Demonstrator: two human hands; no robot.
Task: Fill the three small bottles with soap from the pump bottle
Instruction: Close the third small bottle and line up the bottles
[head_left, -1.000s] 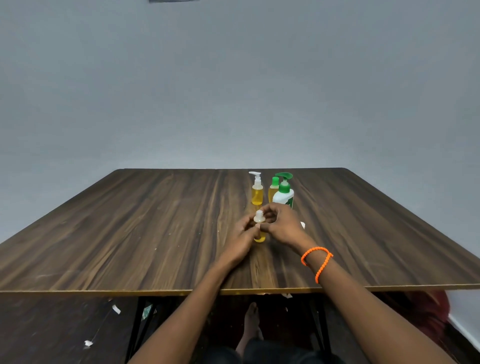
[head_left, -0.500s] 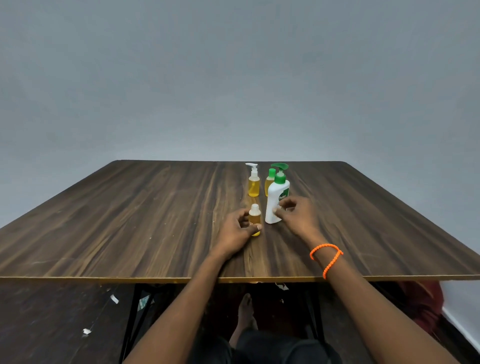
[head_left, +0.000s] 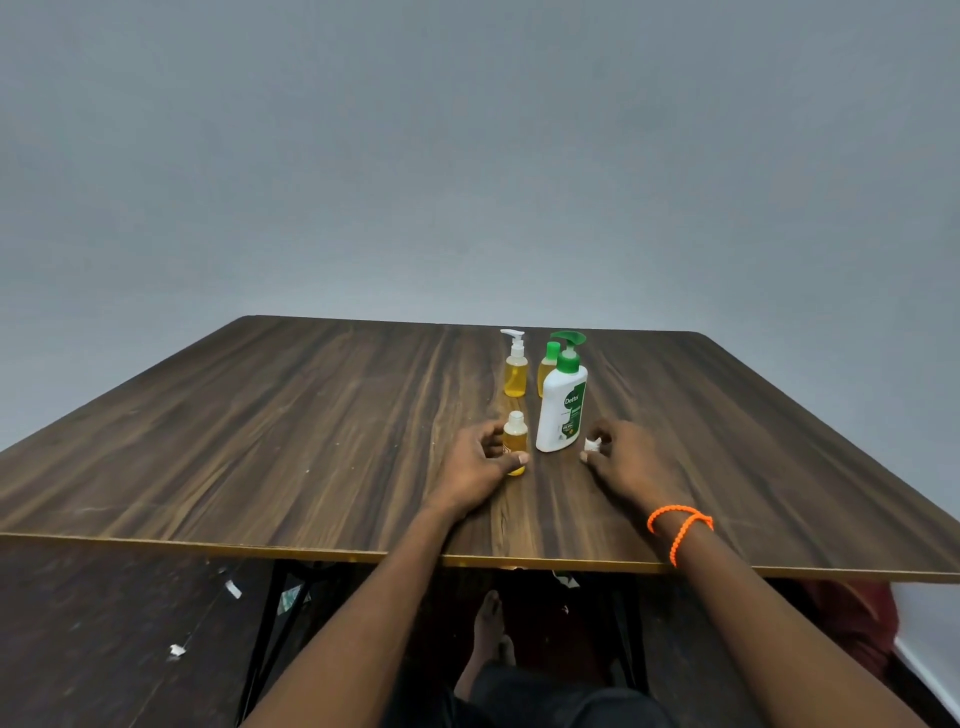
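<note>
Hands have split apart: L hand (head_left: 475, 465) grips small bottle (head_left: 515, 441) at table (head_left: 260, 441) center; R hand (head_left: 631, 462), at bottle's 3 o'clock past pump bottle (head_left: 562, 410), pinches white cap (head_left: 592, 444). Capping looks next.

A second ago both hands worked together at the top of the nearest small bottle (head_left: 515, 440). Since then the right hand (head_left: 631, 464) has drawn away to the right of the pump bottle (head_left: 562, 410) and now pinches a small white cap (head_left: 592, 444), while the left hand (head_left: 475, 464) alone holds that bottle.
</note>
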